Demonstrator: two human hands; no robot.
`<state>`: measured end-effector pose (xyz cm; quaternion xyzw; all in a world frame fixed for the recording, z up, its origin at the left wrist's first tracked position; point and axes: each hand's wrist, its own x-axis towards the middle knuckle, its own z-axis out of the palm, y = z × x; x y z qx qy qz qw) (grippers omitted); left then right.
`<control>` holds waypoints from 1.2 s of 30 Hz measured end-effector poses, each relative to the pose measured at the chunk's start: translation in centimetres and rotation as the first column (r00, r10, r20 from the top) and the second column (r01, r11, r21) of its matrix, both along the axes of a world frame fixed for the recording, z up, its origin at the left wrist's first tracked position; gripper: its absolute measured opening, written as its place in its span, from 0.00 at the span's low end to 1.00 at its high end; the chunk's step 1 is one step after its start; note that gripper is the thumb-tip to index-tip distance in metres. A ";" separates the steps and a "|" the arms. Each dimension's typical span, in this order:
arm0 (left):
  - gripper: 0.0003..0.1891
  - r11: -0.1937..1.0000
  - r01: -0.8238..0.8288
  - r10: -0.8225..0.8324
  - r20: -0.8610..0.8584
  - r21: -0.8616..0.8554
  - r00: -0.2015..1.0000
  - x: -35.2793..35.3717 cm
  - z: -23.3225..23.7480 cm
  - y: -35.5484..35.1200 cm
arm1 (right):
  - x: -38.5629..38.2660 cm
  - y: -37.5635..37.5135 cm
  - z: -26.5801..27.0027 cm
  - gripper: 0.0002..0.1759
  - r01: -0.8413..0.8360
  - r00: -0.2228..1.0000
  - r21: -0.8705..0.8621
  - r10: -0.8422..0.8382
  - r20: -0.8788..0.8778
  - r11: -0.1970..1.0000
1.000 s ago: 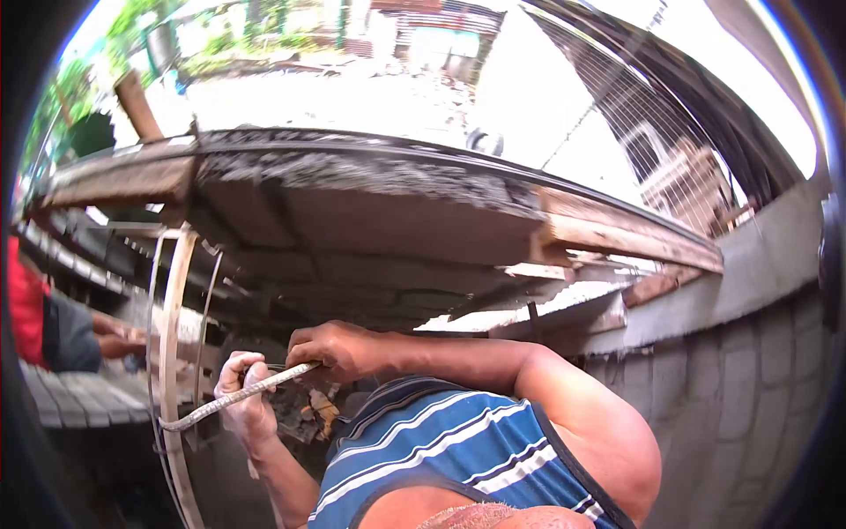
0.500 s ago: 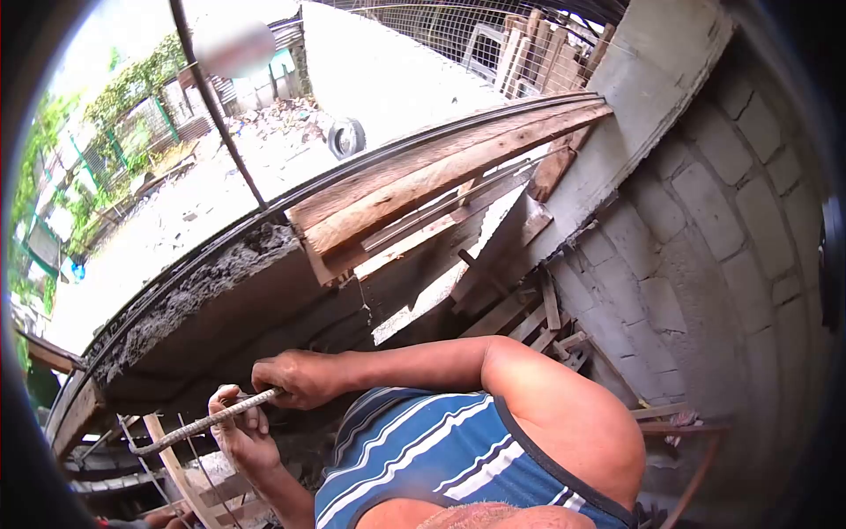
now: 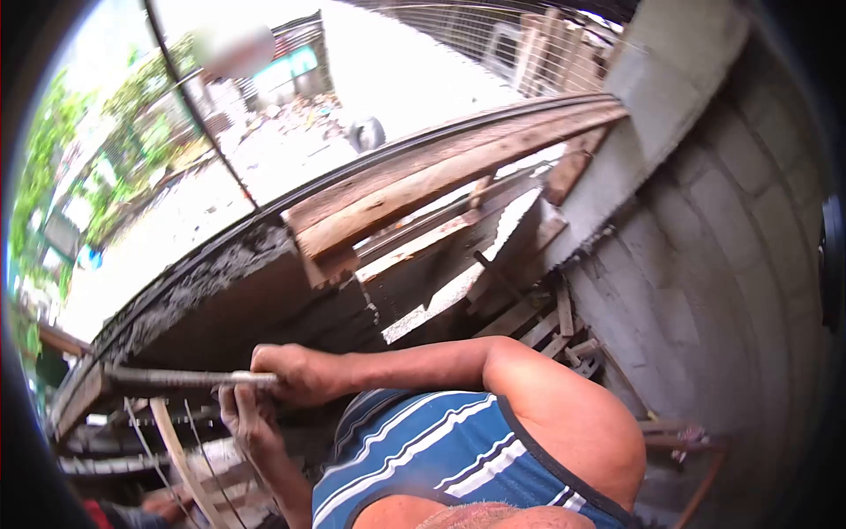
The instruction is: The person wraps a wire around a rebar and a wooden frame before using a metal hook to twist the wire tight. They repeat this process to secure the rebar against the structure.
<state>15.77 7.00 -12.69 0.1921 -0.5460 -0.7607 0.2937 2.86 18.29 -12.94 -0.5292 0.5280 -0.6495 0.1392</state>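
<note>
Blockwork (image 3: 714,273) rises along the right, and a rough-edged concrete ledge (image 3: 211,269) slants across in front of the person; with both so close, an elbow or knuckles could scrape if the arms swung wide. Next in size, a long timber beam (image 3: 458,181) continues the ledge's line towards the wall, and loose-looking wood pieces (image 3: 546,331) lie in the gap beneath, where a poorly placed foot might slip, though the feet are out of view. Lower left stands a slim timber upright (image 3: 185,463) between thin rods, a likely snag for anything swung low. Smaller again is the grey rod (image 3: 176,377), held nearly level in front of the striped shirt (image 3: 423,450), its far end reaching towards the ledge's left end; whether it touches there I cannot tell. If that end caught on the timber, the rod could twist or jerk back. The right hand (image 3: 298,375) has its grip curled tightly about the near end, so a kick would land on that wrist. The left hand (image 3: 249,421) has its fingers raised against the rod just beside; how firmly they close cannot be told, and a loose hold there could let it roll or pinch a fingertip.
</note>
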 end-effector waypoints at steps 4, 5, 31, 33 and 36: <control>0.02 0.991 -0.063 0.074 0.083 -0.118 0.994 -0.8 1.1 1.1 | -0.5 0.0 -0.6 0.08 0.059 0.998 0.007 -0.059 -0.025 0.998; 0.03 0.990 -0.059 0.069 0.081 -0.125 0.994 -0.9 1.5 1.5 | -0.6 0.0 -0.7 0.07 0.047 0.999 0.010 -0.047 -0.008 0.999; 0.22 0.932 0.285 -0.320 -0.137 -0.223 0.938 -0.7 4.3 -0.7 | -2.7 1.1 0.3 0.08 -0.199 0.941 0.309 0.093 0.326 0.930; 0.19 0.934 0.253 -0.276 -0.059 -0.253 0.959 -0.8 4.4 -0.4 | -2.9 1.4 0.4 0.08 -0.205 0.923 0.318 0.074 0.379 0.926; 0.17 0.972 0.095 -0.111 -0.063 -0.215 0.992 -1.8 4.8 0.5 | -2.8 1.9 1.2 0.12 -0.262 0.869 0.266 0.106 0.484 0.928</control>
